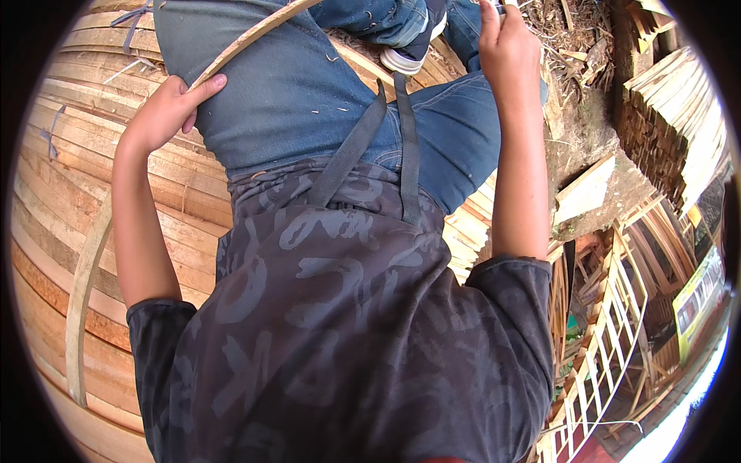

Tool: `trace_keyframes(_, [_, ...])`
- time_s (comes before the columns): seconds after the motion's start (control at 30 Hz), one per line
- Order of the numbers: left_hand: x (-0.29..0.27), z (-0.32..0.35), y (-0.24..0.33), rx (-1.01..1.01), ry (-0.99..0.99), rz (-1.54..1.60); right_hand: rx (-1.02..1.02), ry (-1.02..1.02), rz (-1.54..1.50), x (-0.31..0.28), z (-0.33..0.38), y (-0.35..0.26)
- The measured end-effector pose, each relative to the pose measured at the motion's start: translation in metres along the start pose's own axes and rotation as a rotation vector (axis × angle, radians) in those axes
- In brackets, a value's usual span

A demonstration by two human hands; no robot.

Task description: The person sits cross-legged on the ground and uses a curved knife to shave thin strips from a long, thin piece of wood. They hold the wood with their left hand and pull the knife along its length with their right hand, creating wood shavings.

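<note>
My left hand (pixel 166 112) grips a long, thin strip of wood (pixel 247 40), thumb on top and fingers curled below. From there the strip rises across my jeans-covered thigh and leaves the picture at the top. Behind my left forearm a pale strip (pixel 85 285) runs down to the lower left, apparently the same piece. At the upper right, my right hand (pixel 511 50) is closed with the thumb and a finger pinched on a small shiny thing (pixel 500 9). The top edge of the picture cuts that thing off, so its kind does not show.
Stacked wooden boards (pixel 58 201) lie to my left, tied with blue cord (pixel 52 133). A sneaker (pixel 405 58) is near the top centre. On the right are wood shavings (pixel 575 62), a bundle of slats (pixel 683 116), a flat stone block (pixel 598 189) and a pale lattice frame (pixel 610 347).
</note>
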State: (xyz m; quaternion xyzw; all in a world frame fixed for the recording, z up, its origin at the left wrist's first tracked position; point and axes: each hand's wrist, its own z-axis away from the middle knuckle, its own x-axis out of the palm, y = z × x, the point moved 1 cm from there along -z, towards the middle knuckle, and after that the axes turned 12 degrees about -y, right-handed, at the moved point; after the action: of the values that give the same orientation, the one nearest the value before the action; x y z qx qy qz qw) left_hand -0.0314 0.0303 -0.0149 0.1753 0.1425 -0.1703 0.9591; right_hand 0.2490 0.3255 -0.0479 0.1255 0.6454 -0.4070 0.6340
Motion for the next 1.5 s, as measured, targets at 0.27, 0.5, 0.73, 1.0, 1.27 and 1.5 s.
trace_keyframes(0.27, [-0.001, 0.005, 0.009, 0.002, -0.038, 0.004, 0.147, -0.036, -0.145, -0.015, 0.025, 0.053])
trace_keyframes(0.5, [0.006, 0.009, 0.016, -0.036, 0.139, -0.061, 0.27, -0.033, -0.689, 0.057, 0.084, -0.041])
trace_keyframes(0.73, [0.03, 0.017, 0.011, -0.071, 0.393, -0.225, 0.281, 0.007, -0.853, 0.041, 0.073, -0.002])
trace_keyframes(1.0, [0.04, 0.021, -0.004, 0.091, 0.499, -0.205, 0.281, 0.025, -0.766, 0.024, 0.091, 0.037])
trace_keyframes(1.27, [0.025, 0.021, -0.015, 0.085, 0.271, -0.086, 0.193, -0.028, -0.814, 0.057, 0.103, -0.003])
trace_keyframes(1.5, [0.013, 0.035, 0.001, 0.127, 0.052, 0.171, 0.194, -0.178, -0.931, 0.051, 0.085, -0.003])
